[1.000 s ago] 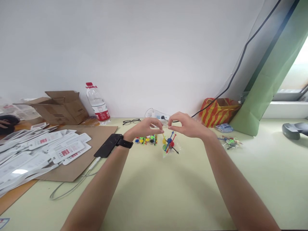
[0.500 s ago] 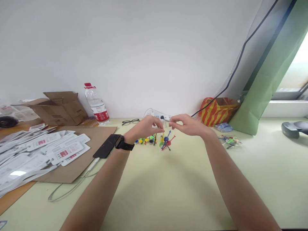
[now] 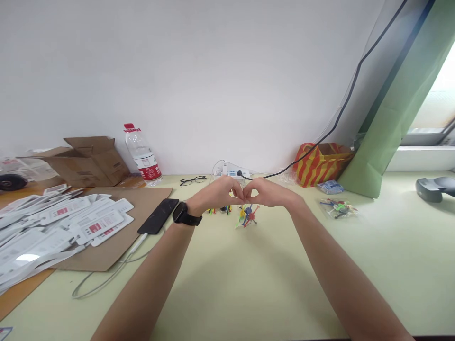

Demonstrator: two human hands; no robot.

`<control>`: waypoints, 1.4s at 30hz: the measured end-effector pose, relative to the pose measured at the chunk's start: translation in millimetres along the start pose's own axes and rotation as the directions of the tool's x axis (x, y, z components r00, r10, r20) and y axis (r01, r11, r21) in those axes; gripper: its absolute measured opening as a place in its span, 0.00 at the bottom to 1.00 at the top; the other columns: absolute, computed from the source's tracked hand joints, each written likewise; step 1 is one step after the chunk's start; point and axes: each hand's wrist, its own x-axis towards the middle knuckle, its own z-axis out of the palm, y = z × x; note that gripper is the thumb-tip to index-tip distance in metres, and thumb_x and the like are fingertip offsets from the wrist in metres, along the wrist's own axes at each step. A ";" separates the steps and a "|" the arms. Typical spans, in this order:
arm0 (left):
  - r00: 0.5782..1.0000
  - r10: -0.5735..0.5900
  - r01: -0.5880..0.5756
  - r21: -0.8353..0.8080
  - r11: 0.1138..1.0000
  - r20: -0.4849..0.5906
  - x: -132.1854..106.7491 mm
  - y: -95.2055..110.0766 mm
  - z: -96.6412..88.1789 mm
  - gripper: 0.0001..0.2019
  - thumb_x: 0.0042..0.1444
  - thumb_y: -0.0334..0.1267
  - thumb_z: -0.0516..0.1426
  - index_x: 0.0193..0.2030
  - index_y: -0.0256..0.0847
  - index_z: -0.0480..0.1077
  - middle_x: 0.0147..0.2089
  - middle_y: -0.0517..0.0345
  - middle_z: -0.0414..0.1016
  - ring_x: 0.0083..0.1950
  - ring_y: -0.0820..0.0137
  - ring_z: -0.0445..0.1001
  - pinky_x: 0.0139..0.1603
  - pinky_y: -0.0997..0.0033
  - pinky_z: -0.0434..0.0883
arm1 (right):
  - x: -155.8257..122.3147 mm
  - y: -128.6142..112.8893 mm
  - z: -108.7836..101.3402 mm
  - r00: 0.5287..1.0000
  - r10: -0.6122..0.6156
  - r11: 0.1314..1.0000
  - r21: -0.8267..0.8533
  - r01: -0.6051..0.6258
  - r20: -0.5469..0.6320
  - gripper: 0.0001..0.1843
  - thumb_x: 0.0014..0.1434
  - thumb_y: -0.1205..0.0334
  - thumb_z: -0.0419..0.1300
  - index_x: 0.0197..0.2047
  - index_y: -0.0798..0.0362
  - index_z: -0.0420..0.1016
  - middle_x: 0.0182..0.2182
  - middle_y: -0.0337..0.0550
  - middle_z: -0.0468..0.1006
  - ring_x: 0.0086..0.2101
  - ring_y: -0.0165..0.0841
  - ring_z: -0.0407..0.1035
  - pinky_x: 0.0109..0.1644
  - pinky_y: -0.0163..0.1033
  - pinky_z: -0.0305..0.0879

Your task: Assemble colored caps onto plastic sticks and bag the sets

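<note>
Toward the far edge of the table [image 3: 213, 293], about midway between its left and right sides: bagged bundle [image 3: 248, 217] of coloured plastic pieces, right under the fingertips. Can't tell if its bottom rests on the surface or hangs just clear.

Left hand [image 3: 221, 191]: thumb and index finger closed in a pinch, loop of space behind the tips. Right hand [image 3: 273, 192]: mirror of that, tips practically meeting the left's. Both look to have the top of the bundle's clear film between them. Film is too thin to see the exact grip line.

Key relation: bundle sits directly below the point where the two pinches meet, on the near-edge side of the fingers as seen from here. Neither hand is clearly nearer; it's roughly centred between them. No clean long axis, since the sticks inside splay at different slants. The top of the bag points up at the tips.

Nearby: loose coloured pieces [image 3: 220, 210] behind and below the left hand, partly hidden by it. Second packet [image 3: 339, 208] of similar pieces lies well apart, toward the right edge. Phone [image 3: 158, 216] is left of the watch [image 3: 186, 214], overlapping the cardboard sheet [image 3: 142, 199]. Power strip [image 3: 232, 170] at the far edge, behind the hands.
</note>
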 end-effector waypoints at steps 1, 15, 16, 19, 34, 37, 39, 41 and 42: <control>1.000 0.004 -0.004 -0.001 1.000 0.001 -0.1 1.0 -0.7 0.09 0.58 0.45 0.64 0.32 0.45 0.83 0.33 0.57 0.83 0.33 0.67 0.76 0.36 0.68 0.66 | 0.2 -0.6 0.3 1.000 0.000 1.000 0.006 0.000 -0.003 0.07 0.60 0.62 0.61 0.34 0.50 0.81 0.33 0.39 0.83 0.33 0.35 0.73 0.34 0.36 0.63; 0.999 -0.034 0.034 -0.046 0.998 -0.003 -2.9 -0.3 -4.9 0.06 0.55 0.40 0.65 0.33 0.41 0.82 0.35 0.55 0.83 0.37 0.67 0.79 0.38 0.70 0.70 | -2.4 0.5 -3.6 0.998 0.041 0.997 0.061 -0.044 0.057 0.11 0.63 0.56 0.60 0.37 0.51 0.83 0.37 0.41 0.84 0.35 0.36 0.73 0.36 0.37 0.62; 0.999 -0.050 0.050 -0.083 0.995 -0.005 -3.8 -2.0 -5.9 0.06 0.55 0.40 0.65 0.34 0.40 0.81 0.36 0.55 0.83 0.38 0.66 0.79 0.38 0.70 0.72 | -5.2 3.1 -7.3 0.998 0.042 0.996 0.081 -0.045 0.043 0.14 0.64 0.53 0.60 0.38 0.51 0.83 0.37 0.42 0.84 0.36 0.37 0.73 0.36 0.38 0.63; 0.995 -0.100 0.100 -0.225 0.969 0.010 -6.9 -9.1 -7.3 0.07 0.55 0.39 0.65 0.38 0.39 0.79 0.36 0.54 0.81 0.38 0.65 0.81 0.38 0.69 0.74 | -14.2 12.4 -18.1 0.999 0.031 0.982 0.183 -0.035 0.022 0.17 0.60 0.47 0.65 0.43 0.51 0.83 0.40 0.44 0.83 0.41 0.39 0.75 0.42 0.39 0.66; 0.951 -0.277 0.060 -0.794 0.604 -0.139 -35.6 -21.9 100.0 0.35 0.51 0.50 0.71 0.64 0.44 0.71 0.61 0.41 0.77 0.59 0.53 0.77 0.54 0.58 0.73 | -31.8 35.7 64.9 0.840 0.314 0.741 0.667 0.074 -0.443 0.31 0.59 0.50 0.68 0.63 0.42 0.65 0.49 0.42 0.69 0.38 0.31 0.72 0.43 0.40 0.71; 0.920 -0.332 0.102 -0.692 0.715 -0.208 -38.9 -12.1 109.6 0.26 0.53 0.49 0.70 0.56 0.41 0.77 0.51 0.47 0.82 0.46 0.61 0.80 0.48 0.65 0.74 | -36.1 36.9 78.1 0.838 0.359 0.712 0.701 0.040 -0.412 0.25 0.61 0.45 0.65 0.57 0.47 0.71 0.45 0.43 0.73 0.41 0.35 0.71 0.47 0.42 0.70; 0.905 -0.389 0.153 -0.723 0.674 -0.171 -40.0 -7.1 111.3 0.22 0.59 0.52 0.65 0.53 0.38 0.78 0.43 0.49 0.83 0.39 0.64 0.80 0.41 0.68 0.73 | -41.2 32.5 79.9 0.864 0.336 0.690 0.723 0.044 -0.374 0.23 0.63 0.44 0.64 0.54 0.49 0.73 0.44 0.44 0.74 0.44 0.36 0.71 0.49 0.43 0.69; 0.894 -0.433 0.185 -0.788 0.587 -0.112 -43.7 -2.8 111.2 0.22 0.61 0.55 0.62 0.49 0.36 0.80 0.40 0.49 0.83 0.38 0.65 0.79 0.38 0.70 0.73 | -49.7 25.2 79.1 0.910 0.285 0.654 0.755 0.043 -0.299 0.22 0.61 0.45 0.66 0.53 0.49 0.74 0.44 0.44 0.76 0.43 0.37 0.71 0.49 0.43 0.69; 0.892 -0.444 0.198 -0.814 0.547 -0.081 -46.9 -0.6 111.3 0.22 0.61 0.56 0.61 0.46 0.36 0.81 0.40 0.49 0.83 0.38 0.65 0.79 0.38 0.71 0.72 | -54.8 21.0 79.2 0.933 0.257 0.634 0.773 0.034 -0.252 0.22 0.60 0.46 0.68 0.52 0.49 0.75 0.43 0.44 0.77 0.42 0.36 0.72 0.48 0.43 0.69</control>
